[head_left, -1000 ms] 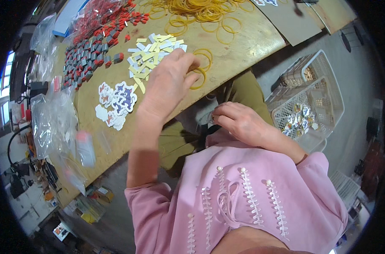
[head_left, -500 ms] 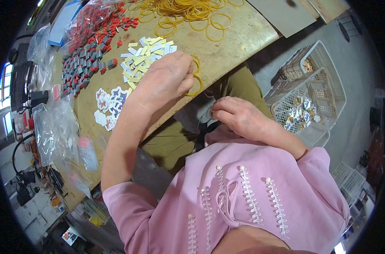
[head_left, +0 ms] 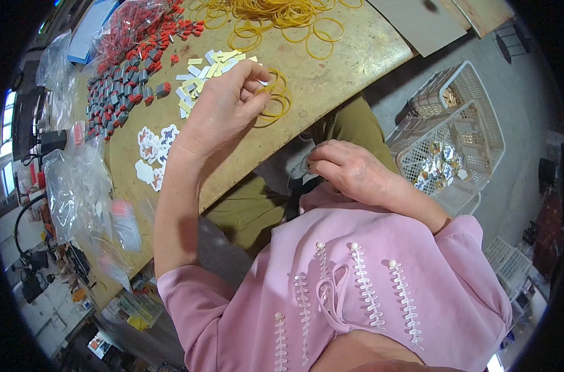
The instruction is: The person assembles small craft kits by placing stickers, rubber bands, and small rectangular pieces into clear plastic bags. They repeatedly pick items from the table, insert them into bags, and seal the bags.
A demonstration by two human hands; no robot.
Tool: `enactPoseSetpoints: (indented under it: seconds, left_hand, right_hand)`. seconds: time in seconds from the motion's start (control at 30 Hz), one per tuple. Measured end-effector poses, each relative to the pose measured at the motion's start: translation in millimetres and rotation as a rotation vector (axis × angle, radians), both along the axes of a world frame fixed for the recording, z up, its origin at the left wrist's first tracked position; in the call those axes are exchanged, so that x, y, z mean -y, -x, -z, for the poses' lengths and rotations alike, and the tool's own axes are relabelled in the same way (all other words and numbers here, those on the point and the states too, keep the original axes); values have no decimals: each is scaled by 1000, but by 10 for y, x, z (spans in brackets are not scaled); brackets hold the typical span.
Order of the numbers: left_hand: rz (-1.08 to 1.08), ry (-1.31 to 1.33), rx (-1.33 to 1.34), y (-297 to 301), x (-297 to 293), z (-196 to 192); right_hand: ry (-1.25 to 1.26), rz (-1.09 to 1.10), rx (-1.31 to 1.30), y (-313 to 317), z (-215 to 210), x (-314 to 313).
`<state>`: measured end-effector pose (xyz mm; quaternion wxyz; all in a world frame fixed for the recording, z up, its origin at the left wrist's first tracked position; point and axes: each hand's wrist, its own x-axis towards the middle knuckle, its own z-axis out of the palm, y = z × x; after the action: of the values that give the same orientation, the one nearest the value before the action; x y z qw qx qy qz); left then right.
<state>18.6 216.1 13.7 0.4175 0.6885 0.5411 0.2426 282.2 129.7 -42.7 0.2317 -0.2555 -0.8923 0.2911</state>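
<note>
My left hand (head_left: 235, 96) is over the table with its fingers curled. Its thumb and fingertips meet a few yellow rubber bands (head_left: 279, 102) that lie near the front edge. Under and beyond the wrist is a heap of small white and pale yellow strips (head_left: 192, 80). Printed white cut-out stickers (head_left: 149, 146) lie left of the forearm. My right hand (head_left: 347, 164) is closed at my lap, just off the table edge. Pale, see-through material (head_left: 299, 168) shows beside its fingertips, but what the fingers hold is hidden.
A large pile of yellow rubber bands (head_left: 288, 15) lies at the table's far side. Grey-and-red small parts (head_left: 118, 93) spread at the left, near clear plastic bags (head_left: 77, 192). White plastic baskets (head_left: 489, 130) stand on the floor at the right, one with shiny wrapped pieces (head_left: 440, 164).
My left hand has shifted left and away from the table edge, its fingers lifting a little into view. The nearby rubber bands have moved left with it. The right hand stays in place.
</note>
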Motion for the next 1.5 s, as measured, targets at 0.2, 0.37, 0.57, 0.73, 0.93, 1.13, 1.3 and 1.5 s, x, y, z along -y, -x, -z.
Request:
enactPoseSetpoints:
  seconds: [0.2, 0.37, 0.57, 0.73, 0.93, 1.13, 1.3, 1.5]
  left_hand:
    - [124, -294, -276, -28, -46, 112]
    - [198, -401, -456, -87, -7, 31]
    - [69, -187, -264, -3, -32, -343]
    - [77, -504, -220, 251, -150, -377]
    - [11, -390, -301, 448, 0, -499]
    - [-52, -268, -191, 634, 137, -484]
    - [-191, -176, 111, 618, 238, -583]
    - [-224, -94, 556, 326, 600, -774]
  right_hand:
    - [-14, -7, 6, 18, 32, 1]
    - [-7, -15, -11, 26, 15, 5]
    - [-24, 7, -10, -5, -8, 26]
    - [-47, 37, -29, 11, -61, 37]
    - [-45, 55, -52, 39, -157, 45]
    - [-44, 12, -223, 210, -489, -81]
    - [17, 5, -323, 421, -724, -205]
    - [104, -7, -389, 648, -723, -343]
